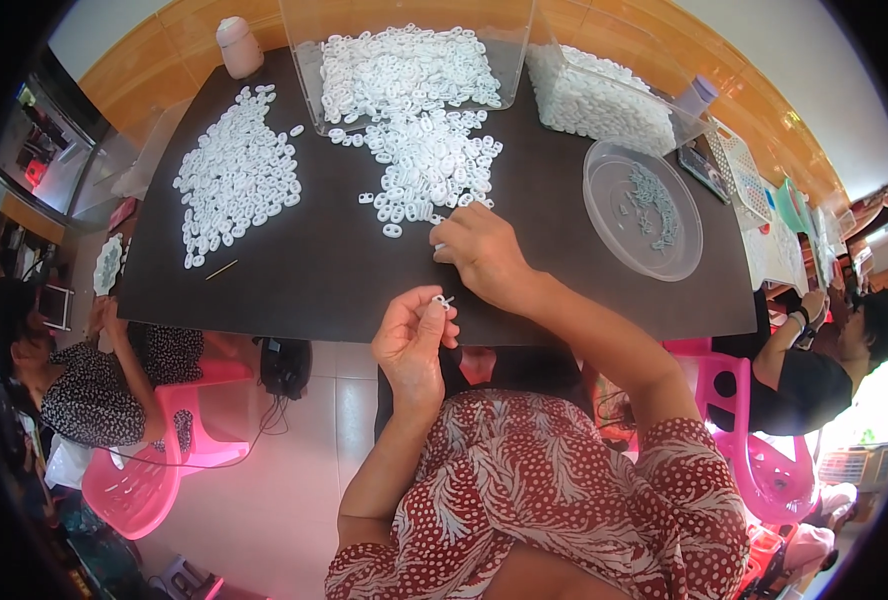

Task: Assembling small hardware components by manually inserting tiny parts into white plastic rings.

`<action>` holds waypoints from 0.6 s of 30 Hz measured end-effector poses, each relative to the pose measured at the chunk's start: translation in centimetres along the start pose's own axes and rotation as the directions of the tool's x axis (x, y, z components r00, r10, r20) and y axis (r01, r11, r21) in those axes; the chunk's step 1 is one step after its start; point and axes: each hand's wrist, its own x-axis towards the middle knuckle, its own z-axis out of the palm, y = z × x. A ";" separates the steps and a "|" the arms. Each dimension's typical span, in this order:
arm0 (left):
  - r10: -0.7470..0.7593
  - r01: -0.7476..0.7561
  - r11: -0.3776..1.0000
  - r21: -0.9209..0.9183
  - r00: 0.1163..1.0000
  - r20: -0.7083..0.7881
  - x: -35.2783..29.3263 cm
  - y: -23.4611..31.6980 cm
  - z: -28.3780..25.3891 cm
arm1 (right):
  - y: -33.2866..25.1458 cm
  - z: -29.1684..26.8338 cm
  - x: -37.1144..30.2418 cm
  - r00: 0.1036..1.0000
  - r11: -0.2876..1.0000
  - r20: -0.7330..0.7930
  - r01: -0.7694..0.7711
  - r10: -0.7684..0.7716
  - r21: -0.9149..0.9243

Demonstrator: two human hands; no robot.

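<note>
1. At the far left a person in a dotted top (84,385) sat on a pink chair (154,470), well apart from the work.
2. On the dark table (314,280), the left heap of white rings (236,175) lay spread flat, with a thin stick (221,269) just below it; the spreading probably kept single pieces easy to pick.
3. The left hand (414,340) was raised at the table's near edge, thumb and fingertips pinched together on one small white ring (443,300), held up close as if for a look.
4. The middle heap of rings (426,165) spilled from a clear box (404,60) at the far edge, within easy reach.
5. The right hand (482,255) rested on the table at the heap's near edge, fingers curled together at the loose pieces; whether it gripped one I could not tell.
6. Further right stood a second clear box (604,100) full of white pieces and a round clear tub (644,205) holding a few greyish pieces.
7. Nothing blocked either hand; another person in black (804,385) sat at the right.
</note>
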 end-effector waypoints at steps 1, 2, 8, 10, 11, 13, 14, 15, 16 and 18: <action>0.009 -0.009 1.000 -0.025 1.000 -0.003 0.0 0.1 0.1 | -0.3 -0.7 0.0 0.988 0.974 0.067 -0.149 0.140 0.172; 0.008 -0.008 1.000 -0.024 1.000 -0.004 0.0 0.3 0.1 | -0.5 -1.3 0.0 0.952 0.896 0.156 -0.300 0.262 0.327; 0.037 -0.037 0.999 -0.002 0.999 -0.004 -0.1 0.8 0.3 | -0.8 -3.5 -1.1 0.750 0.306 0.532 -0.652 0.392 0.694; 0.030 -0.029 1.000 -0.007 0.998 0.047 -0.2 1.0 0.4 | -1.2 -4.0 -1.5 0.739 0.275 0.532 -0.658 0.413 0.701; 0.027 -0.026 1.000 -0.004 0.999 0.048 -0.3 1.0 0.4 | -1.4 -4.2 -1.6 0.729 0.247 0.533 -0.662 0.429 0.707; 0.013 -0.013 1.000 -0.001 0.999 0.044 -0.4 1.0 0.5 | -1.6 -4.4 -1.8 0.724 0.202 0.524 -0.654 0.449 0.730; 0.011 -0.011 1.000 0.001 0.999 0.044 -0.4 0.9 0.5 | -1.7 -4.4 -1.9 0.718 0.161 0.515 -0.642 0.467 0.749; 0.028 -0.029 0.999 0.017 0.999 0.032 -0.4 0.8 0.6 | -1.8 -4.4 -2.0 0.717 0.158 0.516 -0.642 0.469 0.750; 0.046 -0.047 0.998 0.033 0.999 0.019 -0.5 0.8 0.6 | -1.9 -4.3 -2.1 0.716 0.145 0.512 -0.637 0.475 0.757; 0.033 -0.034 0.999 0.040 0.999 0.025 -0.6 0.8 0.5 | -2.1 -4.3 -2.3 0.713 0.130 0.507 -0.632 0.484 0.764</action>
